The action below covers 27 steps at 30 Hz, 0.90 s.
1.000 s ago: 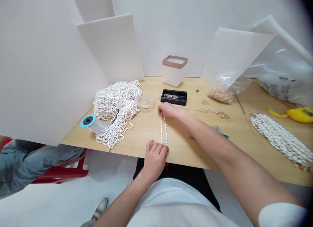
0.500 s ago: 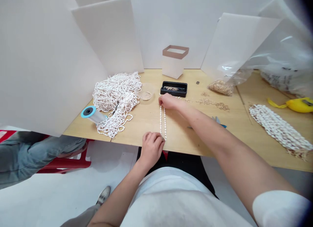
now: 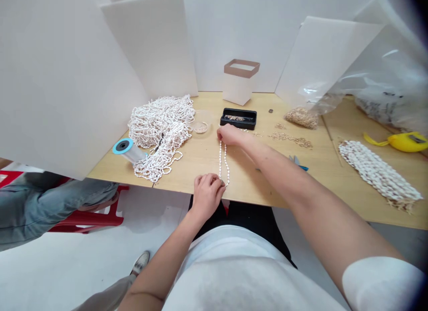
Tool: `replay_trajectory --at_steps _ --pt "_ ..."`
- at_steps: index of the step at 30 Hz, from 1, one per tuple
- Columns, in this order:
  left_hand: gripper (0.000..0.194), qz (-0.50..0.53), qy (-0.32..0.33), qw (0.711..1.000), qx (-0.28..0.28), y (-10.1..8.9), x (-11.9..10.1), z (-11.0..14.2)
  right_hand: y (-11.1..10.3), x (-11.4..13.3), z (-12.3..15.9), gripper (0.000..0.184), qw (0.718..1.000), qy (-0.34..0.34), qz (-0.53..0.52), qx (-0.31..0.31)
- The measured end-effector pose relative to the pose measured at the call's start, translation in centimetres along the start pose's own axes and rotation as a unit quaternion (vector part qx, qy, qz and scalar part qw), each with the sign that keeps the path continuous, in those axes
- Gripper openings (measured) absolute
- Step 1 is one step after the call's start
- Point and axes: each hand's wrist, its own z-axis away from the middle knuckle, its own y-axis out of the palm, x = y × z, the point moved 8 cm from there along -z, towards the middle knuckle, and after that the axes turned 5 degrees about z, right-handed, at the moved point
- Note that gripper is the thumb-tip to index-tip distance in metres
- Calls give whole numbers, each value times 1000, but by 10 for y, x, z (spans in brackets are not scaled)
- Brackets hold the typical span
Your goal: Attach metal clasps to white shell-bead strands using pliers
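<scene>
A string of white beads (image 3: 220,161) lies as a long narrow loop on the wooden table, between my two hands. At its far end, my right hand (image 3: 229,134) is closed on the beads just in front of the black tray (image 3: 255,121), which holds small gold-coloured pieces. Down by the table's front edge, my left hand (image 3: 207,192) has its fingers closed on the near end of the same loop. Beside my right forearm lies a blue-handled cutting tool (image 3: 303,167), partly hidden by the arm.
On the left are a heap of white bead strands (image 3: 157,119), a spool of clear line (image 3: 132,152) and a clear round dish (image 3: 210,123). To the right lie gold pieces (image 3: 294,138), a bag of beads (image 3: 301,118), a bundle of strands (image 3: 377,175) and a yellow tape measure (image 3: 406,142).
The right-hand strand of the loop was straight and now bows outward, slackened. My left hand has shifted slightly toward my right hand. Both hands keep hold of the beads.
</scene>
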Motion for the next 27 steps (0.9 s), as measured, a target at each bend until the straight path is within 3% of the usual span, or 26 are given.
replay_trajectory --at_steps 9,19,27 --pt "6 -22 28 998 47 -5 -2 -3 5 -2 -7 35 1000 -9 -3 -1" --pt "6 -37 14 999 -30 -7 -5 -1 5 -5 -11 34 999 -23 -20 9" --pt "9 -70 1 996 -46 -9 -8 2 2 -5 -10 34 999 -39 -21 13"
